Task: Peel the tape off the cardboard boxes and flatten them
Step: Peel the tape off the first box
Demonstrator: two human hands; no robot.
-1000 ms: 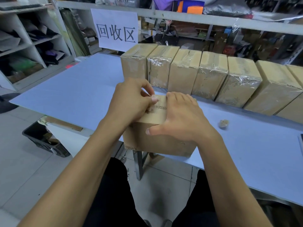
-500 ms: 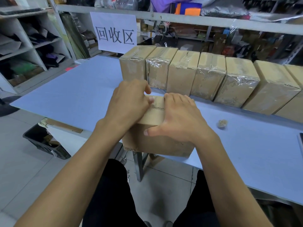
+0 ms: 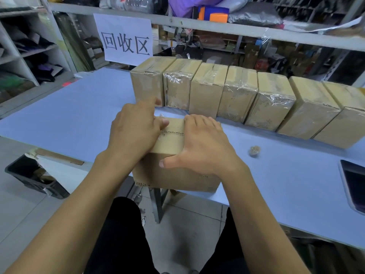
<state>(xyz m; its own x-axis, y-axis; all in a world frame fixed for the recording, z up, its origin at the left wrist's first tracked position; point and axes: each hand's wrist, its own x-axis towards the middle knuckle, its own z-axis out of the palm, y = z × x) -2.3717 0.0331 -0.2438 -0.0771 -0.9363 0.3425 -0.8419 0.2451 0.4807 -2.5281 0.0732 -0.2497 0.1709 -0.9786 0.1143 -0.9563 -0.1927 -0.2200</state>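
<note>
Big light-blue table (image 3: 79,115) fills mid-frame, a row of taped boxes (image 3: 237,95) lined up across its upper right. The cardboard box (image 3: 173,175) sits center at the near edge. Right hand (image 3: 203,147) lies flat on top, fingers straight; left hand (image 3: 134,131) pinches at the tape (image 3: 161,115). Small tape wad (image 3: 254,150) right, phone (image 3: 355,184) far right.

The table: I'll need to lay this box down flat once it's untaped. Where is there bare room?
Bare table lies left of the near box, out to the left edge. A smaller patch sits right of it, between the tape ball and the phone. The back is crowded by the row of boxes.
</note>
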